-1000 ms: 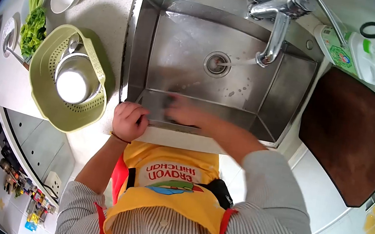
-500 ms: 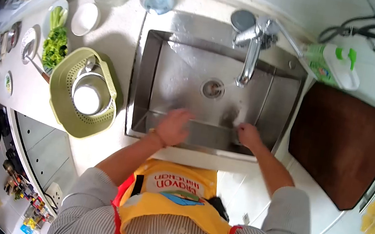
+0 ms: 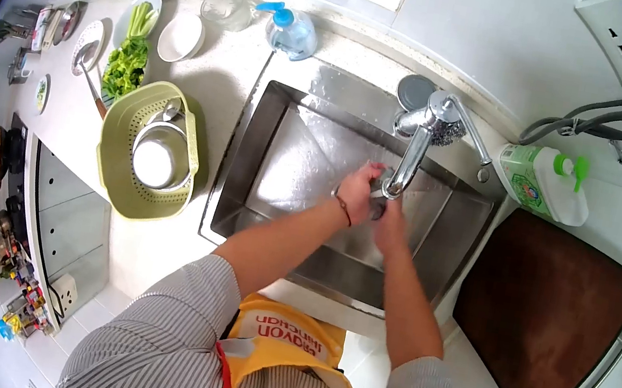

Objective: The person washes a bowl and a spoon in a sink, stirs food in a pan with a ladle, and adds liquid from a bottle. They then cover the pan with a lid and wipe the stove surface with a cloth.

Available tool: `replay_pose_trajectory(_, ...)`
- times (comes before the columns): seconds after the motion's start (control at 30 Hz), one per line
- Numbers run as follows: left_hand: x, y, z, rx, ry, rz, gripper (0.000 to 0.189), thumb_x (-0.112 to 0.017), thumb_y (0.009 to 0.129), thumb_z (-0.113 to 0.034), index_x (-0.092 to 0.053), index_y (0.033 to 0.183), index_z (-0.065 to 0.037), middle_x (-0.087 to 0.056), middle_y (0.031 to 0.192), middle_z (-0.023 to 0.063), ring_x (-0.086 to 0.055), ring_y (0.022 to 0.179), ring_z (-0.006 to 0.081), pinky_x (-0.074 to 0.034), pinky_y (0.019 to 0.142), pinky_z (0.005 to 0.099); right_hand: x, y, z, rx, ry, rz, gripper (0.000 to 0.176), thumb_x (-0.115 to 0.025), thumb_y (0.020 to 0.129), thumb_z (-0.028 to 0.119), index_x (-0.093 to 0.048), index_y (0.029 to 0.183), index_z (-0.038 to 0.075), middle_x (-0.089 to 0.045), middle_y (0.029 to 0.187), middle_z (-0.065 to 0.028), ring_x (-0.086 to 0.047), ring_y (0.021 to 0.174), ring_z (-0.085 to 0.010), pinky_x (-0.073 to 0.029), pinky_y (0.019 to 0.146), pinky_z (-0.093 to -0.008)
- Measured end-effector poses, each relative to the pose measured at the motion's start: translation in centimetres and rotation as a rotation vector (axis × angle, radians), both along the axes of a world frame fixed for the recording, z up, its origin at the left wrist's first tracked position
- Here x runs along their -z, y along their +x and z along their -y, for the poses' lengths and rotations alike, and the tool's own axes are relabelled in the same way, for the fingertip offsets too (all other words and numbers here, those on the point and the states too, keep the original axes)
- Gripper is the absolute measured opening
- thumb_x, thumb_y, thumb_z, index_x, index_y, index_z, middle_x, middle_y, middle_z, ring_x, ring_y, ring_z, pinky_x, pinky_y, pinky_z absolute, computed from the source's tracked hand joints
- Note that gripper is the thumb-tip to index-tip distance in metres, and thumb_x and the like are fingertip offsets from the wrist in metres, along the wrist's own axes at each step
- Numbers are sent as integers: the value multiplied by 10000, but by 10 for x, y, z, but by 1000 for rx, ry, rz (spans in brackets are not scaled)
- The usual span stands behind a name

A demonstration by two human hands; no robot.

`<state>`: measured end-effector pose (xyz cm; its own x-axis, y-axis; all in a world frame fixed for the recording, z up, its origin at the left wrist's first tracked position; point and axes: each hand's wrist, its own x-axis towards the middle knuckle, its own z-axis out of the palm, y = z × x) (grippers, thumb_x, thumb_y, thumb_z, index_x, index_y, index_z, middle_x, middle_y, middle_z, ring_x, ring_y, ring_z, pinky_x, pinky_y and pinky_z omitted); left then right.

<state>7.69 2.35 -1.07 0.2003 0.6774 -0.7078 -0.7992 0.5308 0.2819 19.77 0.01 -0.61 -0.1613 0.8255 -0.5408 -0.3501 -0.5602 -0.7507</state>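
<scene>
Both hands are together inside the steel sink (image 3: 259,231), right under the spout of the faucet (image 3: 413,162). My left hand (image 3: 358,189) is closed, its fingers curled against a small greyish thing (image 3: 378,205) whose kind I cannot make out. My right hand (image 3: 390,225) meets it from the other side. The spout hides part of its fingers, which appear wrapped round the same thing. The drain is hidden behind the hands.
Left of the sink stands a green colander basket (image 3: 111,161) with a metal pot (image 3: 161,157) inside. Leafy greens (image 3: 127,65), a white bowl (image 3: 182,38) and a soap dispenser (image 3: 292,33) are behind. A brown board (image 3: 546,315) and a detergent bottle (image 3: 543,183) are at the right.
Both hands have moved from the sink's front side, where they were apart, up and together beneath the faucet. The head view has shifted and turned.
</scene>
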Motion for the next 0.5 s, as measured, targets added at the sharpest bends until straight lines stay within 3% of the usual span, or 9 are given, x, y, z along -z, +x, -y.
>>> replay_pose_trajectory(0.07, -37, 4, -2, 235, -58, -353, 456, -472, 1007, -325, -594, 1370, -77, -635, 1204, 127, -617, 1085, 275, -498, 978, 420, 31, -16, 12, 104, -47, 17, 329, -562, 1049, 291, -671, 1255, 60, -714, 1170, -75, -672, 1053, -220, -525, 913, -384)
replay_pose_trajectory(0.1, -13, -3, 9, 432, 249, -796, 461, -515, 997, -304, -600, 1382, -66, -637, 1248, 171, -585, 1212, 308, -461, 1055, 413, 30, -9, 7, 109, -43, 12, 329, -562, 1049, 291, -671, 1255, 60, -714, 1170, -75, -672, 1053, -220, -525, 913, -384)
replay_pose_trajectory(0.13, -13, -20, 16, 443, 247, -799, 461, -515, 997, -304, -600, 1382, -66, -637, 1248, 171, -585, 1212, 308, -461, 1055, 413, 27, 3, 4, -273, -40, 328, 337, -597, 1022, 295, -671, 1249, 58, -725, 1139, -105, -684, 1051, -243, -531, 902, -390)
replay_pose_trajectory(0.17, -15, -40, 22, 669, 495, -1280, 474, -540, 992, -279, -575, 1409, -54, -630, 1287, 194, -572, 1252, 312, -454, 1070, 408, 23, 13, -1, -656, -35, 639, 350, -632, 996, 299, -670, 1244, 56, -736, 1109, -136, -696, 1049, -265, -537, 891, -396)
replay_pose_trajectory(0.2, -16, -53, 24, 884, 760, -1758, 495, -566, 988, -253, -551, 1435, -42, -623, 1326, 218, -559, 1291, 316, -447, 1085, 402, 4, 17, -12, -646, -35, 634, 350, -632, 996, 299, -670, 1244, 56, -736, 1109, -136, -696, 1049, -265, -537, 891, -396)
replay_pose_trajectory(0.27, 8, -56, 31, 641, 824, -1499, 406, -594, 973, -225, -634, 1363, -117, -690, 1143, 191, -629, 1156, 301, -466, 1042, 409, -40, 21, -34, -971, 280, 704, 272, -646, 969, 241, -703, 1161, 56, -723, 933, -82, -679, 878, -200, -547, 828, -358)
replay_pose_trajectory(0.33, 11, -51, 32, 679, 591, -859, 358, -603, 954, -176, -681, 1298, -114, -708, 1066, 194, -662, 1082, 338, -494, 1008, 434, -31, 17, -37, -796, 476, 642, 309, -663, 949, 260, -703, 1143, 22, -729, 934, -82, -688, 879, -193, -547, 809, -357)
replay_pose_trajectory(0.43, 0, -19, 24, 288, 298, -859, 337, -597, 953, -160, -700, 1269, -112, -718, 1091, 191, -675, 1063, 356, -519, 965, 436, -1, -6, -18, 78, -25, -168, 244, -667, 918, 159, -685, 1137, 54, -707, 1008, -35, -670, 869, -160, -553, 773, -320)
replay_pose_trajectory(0.5, -2, -14, 42, 419, 360, -1086, 330, -603, 950, -139, -696, 1264, -100, -728, 1120, 167, -655, 1121, 344, -490, 1010, 421, -18, -41, 6, 174, -247, -308, 233, -661, 914, 131, -678, 1133, 53, -701, 1011, -43, -669, 858, -163, -549, 762, -297)
